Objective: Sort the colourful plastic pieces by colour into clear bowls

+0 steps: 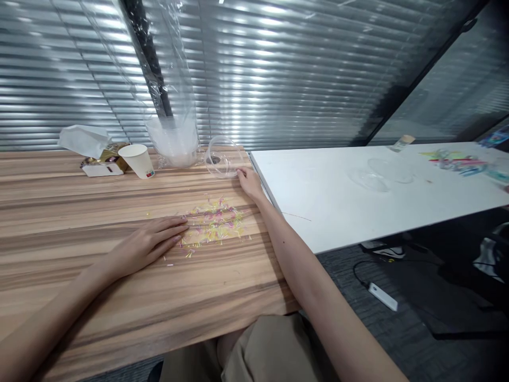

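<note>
Tissue box [104,165] beside white paper cup [136,161] | left hand [150,241] flat on wood table [191,297], fingers extended, grasping nothing — fingertips at left edge of colored bits [217,224] | bits loose, between hands | clear round container [224,157] — tilted, rim pinched by right hand [251,184] | white table [318,201] alongside

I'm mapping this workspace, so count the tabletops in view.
2: the brown wood-grain tabletop, under the scattered small yellow and pink pieces, and the plain white tabletop to its right.
</note>
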Available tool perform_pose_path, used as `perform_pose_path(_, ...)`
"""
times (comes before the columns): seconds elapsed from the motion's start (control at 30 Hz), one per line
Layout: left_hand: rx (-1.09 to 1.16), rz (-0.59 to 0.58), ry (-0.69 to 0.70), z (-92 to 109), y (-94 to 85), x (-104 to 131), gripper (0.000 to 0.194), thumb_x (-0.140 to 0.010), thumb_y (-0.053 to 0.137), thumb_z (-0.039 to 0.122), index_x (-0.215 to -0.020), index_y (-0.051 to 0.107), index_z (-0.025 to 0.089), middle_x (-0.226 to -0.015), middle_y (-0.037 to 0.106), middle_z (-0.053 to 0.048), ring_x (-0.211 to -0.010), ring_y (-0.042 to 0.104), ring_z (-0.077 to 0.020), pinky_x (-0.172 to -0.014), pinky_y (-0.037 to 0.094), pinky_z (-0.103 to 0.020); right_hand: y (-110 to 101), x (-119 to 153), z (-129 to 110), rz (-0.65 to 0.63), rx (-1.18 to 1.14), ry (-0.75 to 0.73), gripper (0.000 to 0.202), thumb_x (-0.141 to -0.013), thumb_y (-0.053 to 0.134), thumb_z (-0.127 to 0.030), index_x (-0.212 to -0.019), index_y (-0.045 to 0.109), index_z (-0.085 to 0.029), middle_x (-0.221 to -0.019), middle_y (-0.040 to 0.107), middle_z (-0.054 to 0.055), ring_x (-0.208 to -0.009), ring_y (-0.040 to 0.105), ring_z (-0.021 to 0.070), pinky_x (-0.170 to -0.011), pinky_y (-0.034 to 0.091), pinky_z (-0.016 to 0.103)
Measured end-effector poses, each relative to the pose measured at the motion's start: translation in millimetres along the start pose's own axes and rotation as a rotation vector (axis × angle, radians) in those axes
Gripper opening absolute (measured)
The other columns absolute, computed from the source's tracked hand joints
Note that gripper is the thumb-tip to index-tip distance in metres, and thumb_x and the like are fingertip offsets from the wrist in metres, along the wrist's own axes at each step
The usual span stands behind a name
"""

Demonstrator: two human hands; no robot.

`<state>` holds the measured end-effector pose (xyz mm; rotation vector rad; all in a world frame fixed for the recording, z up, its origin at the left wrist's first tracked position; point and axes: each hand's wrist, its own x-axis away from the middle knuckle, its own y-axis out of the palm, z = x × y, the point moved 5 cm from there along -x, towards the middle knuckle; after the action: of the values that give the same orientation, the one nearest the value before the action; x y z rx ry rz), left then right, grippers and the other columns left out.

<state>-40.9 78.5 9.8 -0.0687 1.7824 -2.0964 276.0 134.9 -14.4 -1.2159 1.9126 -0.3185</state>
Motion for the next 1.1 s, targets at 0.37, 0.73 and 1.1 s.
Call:
perform_pose_path(0.37, -0.010, 0.000, -0.002, 0.4, -0.3, -0.2, 0.040, -0.099, 0.035, 0.038, -0.128, 0.057, 0.022, -0.138, 0.052, -0.006, -0.125, 0.050, -0.0218, -0.107, 0.041, -0.039, 5.1, -1.3, 3.0, -0.064, -0.070, 0.030, 0.064, -0.088, 0.009, -0.040, -0.086, 0.072, -0.028, -0.115, 0.064, -0.003, -0.137, 0.021, 0.0133, -0.116, 0.014, 0.028)
perform_pose_path(0.73, -0.010, -0.012, -0.002, 0.5, 0.6, 0.5, 0.041, -0.099, 0.035, 0.039, -0.131, 0.055, 0.022, -0.140, 0.050, -0.005, -0.126, 0.049, -0.0221, -0.108, 0.040, -0.040, -1.8, 0.9, 5.4, 0.018, -0.118, 0.136, 0.065, -0.094, 0.005, -0.034, -0.079, 0.068, -0.023, -0.110, 0.069, 0.000, -0.135, 0.035, 0.0114, -0.112, 0.025, 0.026)
perform_pose_path(1.1, 0.004, -0.047, -0.025, -3.9, 2.9, 0.4, 0.043, -0.099, 0.035, 0.041, -0.136, 0.050, 0.025, -0.142, 0.048, -0.004, -0.128, 0.047, -0.0231, -0.110, 0.037, -0.040, -3.5, -1.3, 3.7, -0.024, -0.033, 0.229, 0.031, -0.099, 0.047, -0.032, -0.121, 0.054, -0.012, -0.118, 0.055, 0.009, -0.103, 0.058, 0.0206, -0.087, 0.051, 0.039)
